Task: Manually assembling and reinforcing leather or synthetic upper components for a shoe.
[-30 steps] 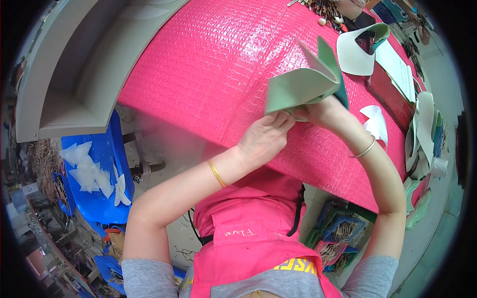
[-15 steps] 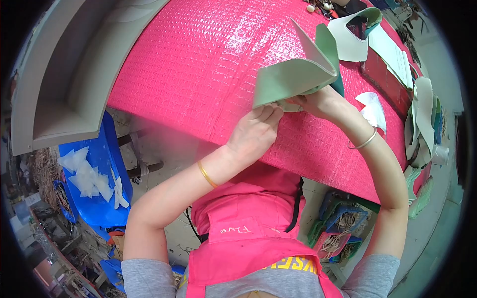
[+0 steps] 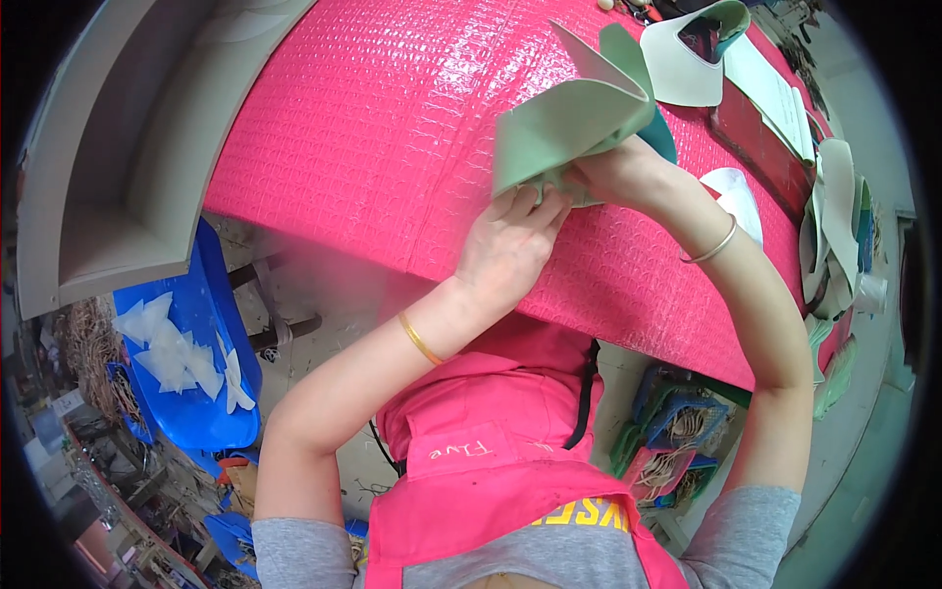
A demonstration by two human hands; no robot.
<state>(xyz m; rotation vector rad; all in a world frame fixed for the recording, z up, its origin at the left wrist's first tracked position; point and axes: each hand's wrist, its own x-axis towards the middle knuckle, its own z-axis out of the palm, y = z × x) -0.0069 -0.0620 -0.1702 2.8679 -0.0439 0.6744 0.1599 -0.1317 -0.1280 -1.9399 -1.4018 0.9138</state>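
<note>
A folded piece of pale green, leather-like sheet (image 3: 564, 123) stands up over the pink table, its pointed flaps spread at the top. A darker teal part (image 3: 659, 135) shows behind it. My left hand (image 3: 512, 236) pinches the piece's lower edge, fingers bent and pressed together. Close beside it, my right hand (image 3: 623, 172) reaches around from the right and grips the same lower edge. The right fingertips are partly hidden by the folds. The part between the two hands looks bunched, and I cannot make out its detail.
Pink quilted covering lies over the table (image 3: 392, 128). A grey open-fronted shelf (image 3: 118, 177) stands at left, above a blue tray (image 3: 211, 393) with white scraps. At right are a white curved piece (image 3: 682, 64), a notebook (image 3: 770, 98) and stacked pale sheets (image 3: 832, 226). Baskets (image 3: 682, 427) sit below the table.
Both hands have drawn closer together along the lower edge of the green piece. The piece appears a little higher and further left, while the whole view has shifted slightly.
</note>
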